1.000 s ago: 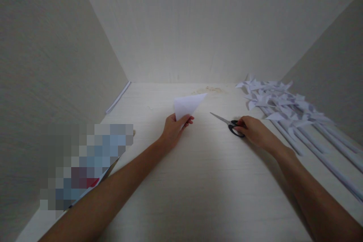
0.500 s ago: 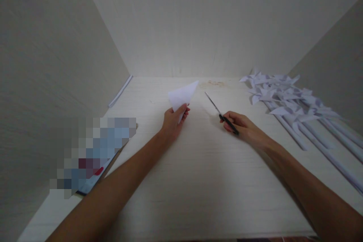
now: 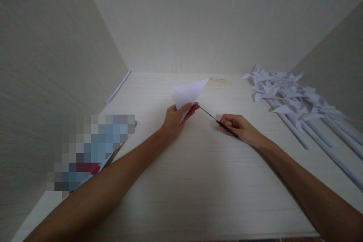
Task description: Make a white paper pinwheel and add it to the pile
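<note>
My left hand [image 3: 180, 115] pinches a folded piece of white paper [image 3: 189, 93] near its lower corner, thumb on the near side. One pointed corner of the paper sticks up to the right. In my right hand [image 3: 234, 126] is a pair of scissors [image 3: 210, 115] with black handles and slim metal blades. The blades point up and left, their tip close to the left fingertips at the paper's lower edge. Whether the tip touches the paper I cannot tell. At the right lie several white paper pinwheels [image 3: 283, 92] on rolled paper sticks [image 3: 330, 157].
A rolled white paper stick [image 3: 118, 87] lies along the left wall. Left of my forearm is a flat object with a blurred-out surface [image 3: 99, 151]. Walls [image 3: 181, 22] enclose the pale tabletop [image 3: 193, 193] at the back and both sides.
The scissors have swung left and down, so their tip now sits by the left fingers. My left hand and the paper have shifted slightly right.
</note>
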The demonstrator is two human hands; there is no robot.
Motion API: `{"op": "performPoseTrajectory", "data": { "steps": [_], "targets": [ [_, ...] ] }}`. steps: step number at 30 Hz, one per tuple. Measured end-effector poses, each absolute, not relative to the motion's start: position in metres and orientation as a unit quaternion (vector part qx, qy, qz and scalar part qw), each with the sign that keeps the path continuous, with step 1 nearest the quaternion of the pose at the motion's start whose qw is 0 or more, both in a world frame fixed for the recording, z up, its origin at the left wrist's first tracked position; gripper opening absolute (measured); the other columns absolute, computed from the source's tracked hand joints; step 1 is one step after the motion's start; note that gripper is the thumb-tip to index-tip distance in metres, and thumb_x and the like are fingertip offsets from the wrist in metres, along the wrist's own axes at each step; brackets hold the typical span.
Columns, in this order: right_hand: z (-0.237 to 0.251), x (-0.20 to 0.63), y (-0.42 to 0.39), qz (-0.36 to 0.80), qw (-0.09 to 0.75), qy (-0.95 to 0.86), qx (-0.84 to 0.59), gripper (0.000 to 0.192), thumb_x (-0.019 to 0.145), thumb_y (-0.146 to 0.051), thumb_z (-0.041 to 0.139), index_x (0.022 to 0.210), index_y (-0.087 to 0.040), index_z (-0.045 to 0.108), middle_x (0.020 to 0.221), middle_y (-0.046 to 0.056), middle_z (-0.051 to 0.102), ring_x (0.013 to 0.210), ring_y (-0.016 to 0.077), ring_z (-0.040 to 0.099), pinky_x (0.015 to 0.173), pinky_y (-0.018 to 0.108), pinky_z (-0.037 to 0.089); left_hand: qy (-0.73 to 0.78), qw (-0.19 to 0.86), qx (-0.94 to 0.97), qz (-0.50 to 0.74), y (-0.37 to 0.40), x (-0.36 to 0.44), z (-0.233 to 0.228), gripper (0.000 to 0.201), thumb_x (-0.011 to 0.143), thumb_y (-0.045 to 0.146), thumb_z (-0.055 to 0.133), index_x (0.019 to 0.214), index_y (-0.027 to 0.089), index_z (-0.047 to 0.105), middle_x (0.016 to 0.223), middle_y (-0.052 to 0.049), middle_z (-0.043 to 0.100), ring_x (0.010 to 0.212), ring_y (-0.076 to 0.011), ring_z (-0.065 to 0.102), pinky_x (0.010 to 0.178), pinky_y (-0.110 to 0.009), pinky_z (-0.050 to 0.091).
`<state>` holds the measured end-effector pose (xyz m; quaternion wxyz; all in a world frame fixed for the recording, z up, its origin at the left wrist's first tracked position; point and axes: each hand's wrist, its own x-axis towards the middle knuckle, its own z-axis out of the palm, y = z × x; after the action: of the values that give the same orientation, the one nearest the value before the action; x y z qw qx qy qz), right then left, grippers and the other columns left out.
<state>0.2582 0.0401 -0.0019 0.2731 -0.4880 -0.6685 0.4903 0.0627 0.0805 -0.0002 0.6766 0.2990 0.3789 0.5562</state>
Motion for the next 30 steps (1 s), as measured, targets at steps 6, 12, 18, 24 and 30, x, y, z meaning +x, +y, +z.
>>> {"op": "performPoseTrajectory", "data": {
  "steps": [6, 12, 18, 24, 30],
  "targets": [
    [-0.0002, 0.2587, 0.0393, 0.486, 0.274, -0.674, -0.484, 0.028, 0.072, -0.038, 0.057, 0.061, -0.018, 0.041, 0.051, -0.008, 0.028, 0.045, 0.0051, 0.024, 0.042, 0.022, 0.014, 0.362, 0.677, 0.315, 0.558, 0.0816, 0.0620, -0.0043, 0.005, 0.069, 0.011, 0.059, 0.069, 0.009, 0.064, 0.075, -0.006, 0.067, 0.070, -0.0114, 0.063, 0.077, -0.025, 0.050],
    [0.0000, 0.2584, 0.0391, 0.479, 0.262, -0.680, -0.490, 0.031, 0.072, -0.043, 0.056, 0.062, -0.018, 0.041, 0.052, -0.007, 0.028, 0.045, 0.0053, 0.025, 0.042, 0.022, 0.015, 0.371, 0.666, 0.339, 0.552, 0.0820, 0.0607, -0.0074, 0.007, 0.066, 0.015, 0.063, 0.070, 0.009, 0.064, 0.080, -0.008, 0.068, 0.073, -0.0129, 0.064, 0.082, -0.029, 0.048],
    [0.0000, 0.2581, 0.0397, 0.480, 0.263, -0.680, -0.488, 0.031, 0.072, -0.042, 0.056, 0.061, -0.018, 0.042, 0.051, -0.008, 0.027, 0.045, 0.0053, 0.024, 0.042, 0.022, 0.015, 0.384, 0.659, 0.342, 0.549, 0.0802, 0.0607, -0.0057, 0.007, 0.066, 0.014, 0.062, 0.071, 0.009, 0.064, 0.080, -0.008, 0.068, 0.073, -0.0121, 0.063, 0.080, -0.027, 0.047],
    [0.0008, 0.2576, 0.0400, 0.480, 0.258, -0.680, -0.490, 0.030, 0.071, -0.043, 0.056, 0.061, -0.018, 0.043, 0.050, -0.007, 0.028, 0.045, 0.0055, 0.024, 0.042, 0.022, 0.015, 0.384, 0.659, 0.347, 0.546, 0.0813, 0.0605, -0.0071, 0.008, 0.065, 0.015, 0.063, 0.071, 0.009, 0.064, 0.080, -0.008, 0.068, 0.072, -0.0116, 0.063, 0.078, -0.026, 0.047],
    [-0.0008, 0.2589, 0.0404, 0.480, 0.258, -0.682, -0.488, 0.031, 0.072, -0.044, 0.056, 0.061, -0.018, 0.042, 0.050, -0.007, 0.028, 0.045, 0.0054, 0.024, 0.042, 0.022, 0.015, 0.376, 0.660, 0.348, 0.550, 0.0812, 0.0606, -0.0086, 0.008, 0.065, 0.016, 0.063, 0.071, 0.010, 0.064, 0.080, -0.008, 0.068, 0.073, -0.0115, 0.063, 0.080, -0.027, 0.046]
  ]
}}
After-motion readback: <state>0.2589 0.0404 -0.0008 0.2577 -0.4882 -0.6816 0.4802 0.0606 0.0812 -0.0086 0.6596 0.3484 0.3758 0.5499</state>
